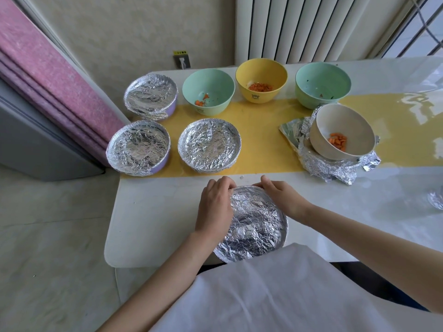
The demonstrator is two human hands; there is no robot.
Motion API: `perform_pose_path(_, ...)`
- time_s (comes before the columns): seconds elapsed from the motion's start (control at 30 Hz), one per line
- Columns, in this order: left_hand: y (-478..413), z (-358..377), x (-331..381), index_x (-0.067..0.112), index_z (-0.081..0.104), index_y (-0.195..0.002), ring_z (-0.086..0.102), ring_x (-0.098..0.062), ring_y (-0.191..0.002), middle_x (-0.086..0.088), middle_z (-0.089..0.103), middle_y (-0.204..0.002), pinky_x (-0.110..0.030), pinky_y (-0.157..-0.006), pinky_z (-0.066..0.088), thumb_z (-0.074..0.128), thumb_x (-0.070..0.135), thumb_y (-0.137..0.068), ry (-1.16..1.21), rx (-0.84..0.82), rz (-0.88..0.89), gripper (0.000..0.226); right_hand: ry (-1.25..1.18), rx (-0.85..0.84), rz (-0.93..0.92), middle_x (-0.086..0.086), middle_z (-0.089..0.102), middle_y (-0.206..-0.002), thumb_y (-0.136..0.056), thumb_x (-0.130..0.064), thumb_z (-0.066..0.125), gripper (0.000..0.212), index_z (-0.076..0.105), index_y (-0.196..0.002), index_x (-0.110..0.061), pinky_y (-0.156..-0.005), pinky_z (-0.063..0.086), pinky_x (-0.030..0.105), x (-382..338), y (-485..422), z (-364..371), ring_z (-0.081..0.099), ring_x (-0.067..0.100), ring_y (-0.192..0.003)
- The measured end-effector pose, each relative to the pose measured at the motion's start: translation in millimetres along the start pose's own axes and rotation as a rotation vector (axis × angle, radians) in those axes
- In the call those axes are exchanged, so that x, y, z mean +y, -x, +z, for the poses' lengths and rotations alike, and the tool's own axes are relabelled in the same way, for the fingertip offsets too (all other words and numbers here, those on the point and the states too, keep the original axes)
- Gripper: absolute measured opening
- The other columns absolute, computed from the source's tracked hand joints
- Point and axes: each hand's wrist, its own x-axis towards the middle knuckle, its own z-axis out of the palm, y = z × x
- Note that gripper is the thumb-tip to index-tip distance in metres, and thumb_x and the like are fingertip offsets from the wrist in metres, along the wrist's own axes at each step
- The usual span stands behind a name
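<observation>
Eight bowls stand on the table (167, 195) — four foil-covered bowls (256, 224) (138, 147) (209, 144) (151, 97) and four open ones: two green bowls (208, 91) (323, 83), one yellow bowl (261, 79), one cream bowl (342, 130). Three of the open ones hold carrot pieces (338, 141) — the fourth only a few scraps. One loose foil sheet (330, 168) lies crumpled.

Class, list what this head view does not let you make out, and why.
1. Contents of the near foil-covered bowl: head view, foil covers it.
2. Contents of the three covered bowls behind it: head view, foil again.
3. Shiny object: head view, cut off by the right edge.
4. Yellow wall label: head view, too small to read.
</observation>
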Motion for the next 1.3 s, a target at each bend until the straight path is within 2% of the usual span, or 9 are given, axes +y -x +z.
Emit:
perform_pose_path(0.1, 1.3, 1.6, -2.5, 0.007, 0.061, -0.103, 0.054, -0.024, -0.089, -0.006, 0.062, -0.093, -0.038, -0.076, 0.047, 0.053, -0.014, -0.083, 0.020, -0.014, 0.009, 0.030, 0.236, -0.051, -0.039, 0.003, 0.055, -0.071, -0.100, -0.044, 0.026, 0.050, 0.054, -0.074, -0.012, -0.064, 0.036, 0.025, -5.1, 2.3, -2.1, 0.046, 0.013, -0.066)
perform_pose_path(0.2, 3.9, 3.1, -4.3, 0.008, 0.064, -0.101, 0.052, -0.023, -0.089, -0.004, 0.064, -0.094, -0.037, -0.077, 0.046, 0.051, -0.008, -0.087, 0.012, -0.029, 0.034, 0.024, 0.418, -0.092, -0.072, 0.000, 0.038, -0.059, -0.102, -0.039, 0.027, 0.046, 0.033, -0.062, -0.015, -0.052, 0.026, 0.022, -12.0, 0.3, -8.5, 0.033, 0.011, -0.055)
perform_pose_path(0.3, 2.1, 2.8, -3.5, 0.008, 0.064, -0.099, 0.051, -0.022, -0.088, -0.003, 0.064, -0.092, -0.031, -0.076, 0.041, 0.051, -0.007, -0.087, 0.020, -0.016, 0.031, 0.024, 0.426, -0.142, -0.096, 0.000, 0.038, -0.061, -0.102, -0.038, 0.028, 0.045, 0.037, -0.066, -0.012, -0.054, 0.027, 0.025, -17.1, -2.4, -11.7, 0.033, 0.013, -0.057)
perform_pose_path(0.47, -0.1, 3.0, -2.8, 0.010, 0.064, -0.101, 0.050, -0.019, -0.090, -0.001, 0.064, -0.092, -0.033, -0.075, 0.043, 0.053, -0.012, -0.083, 0.015, -0.058, 0.024, 0.031, 0.376, -0.187, -0.140, 0.008, 0.056, -0.084, -0.102, -0.033, 0.028, 0.042, 0.056, -0.102, -0.001, -0.071, 0.036, 0.032, -15.8, -1.2, -5.2, 0.048, 0.025, -0.080)
perform_pose_path(0.57, 0.5, 4.6, -1.2, 0.010, 0.065, -0.100, 0.050, -0.020, -0.088, -0.002, 0.064, -0.090, -0.036, -0.073, 0.045, 0.053, -0.013, -0.082, 0.006, -0.074, 0.038, 0.031, 0.416, -0.215, -0.121, 0.012, 0.062, -0.112, -0.102, -0.033, 0.030, 0.042, 0.056, -0.121, -0.007, -0.087, 0.040, 0.033, -14.6, -1.0, -10.0, 0.055, 0.028, -0.103)
perform_pose_path(0.7, -1.4, 5.2, -0.4, 0.010, 0.065, -0.100, 0.050, -0.020, -0.089, -0.002, 0.065, -0.092, -0.030, -0.075, 0.040, 0.053, -0.009, -0.085, 0.012, -0.055, 0.048, 0.027, 0.369, -0.191, -0.180, 0.004, 0.058, -0.126, -0.102, -0.026, 0.033, 0.036, 0.054, -0.128, -0.011, -0.088, 0.036, 0.026, -12.5, -0.2, -12.8, 0.052, 0.020, -0.112)
perform_pose_path(0.97, 2.0, 7.1, -0.1, 0.011, 0.063, -0.102, 0.044, -0.016, -0.091, -0.002, 0.061, -0.095, -0.032, -0.078, 0.040, 0.049, -0.002, -0.091, 0.060, -0.084, 0.003, 0.022, 0.480, -0.126, -0.385, 0.010, 0.056, -0.123, -0.100, -0.013, 0.041, 0.031, 0.057, -0.125, -0.006, -0.088, 0.032, 0.017, -4.0, -4.8, -8.8, 0.053, 0.024, -0.111)
perform_pose_path(1.1, 0.3, 2.2, 3.8, 0.011, 0.061, -0.107, 0.049, -0.020, -0.089, -0.001, 0.057, -0.089, -0.036, -0.076, 0.044, 0.048, -0.002, -0.092, 0.065, -0.102, -0.008, 0.024, 0.593, -0.085, -0.445, 0.014, 0.068, -0.101, -0.097, -0.006, 0.043, 0.028, 0.063, -0.116, -0.010, -0.081, 0.045, 0.039, -6.8, -4.2, -10.3, 0.061, 0.031, -0.091)
perform_pose_path(1.3, 1.3, 1.3, -0.4, 0.009, 0.050, -0.118, 0.052, -0.018, -0.089, -0.010, 0.054, -0.101, -0.025, -0.078, 0.041, 0.050, -0.004, -0.090, 0.090, -0.124, -0.100, 0.031, 0.672, -0.022, -0.446, 0.011, 0.068, -0.087, -0.098, -0.011, 0.042, 0.024, 0.063, -0.108, -0.010, -0.073, 0.046, 0.040, -14.3, -5.0, 0.8, 0.059, 0.028, -0.078)
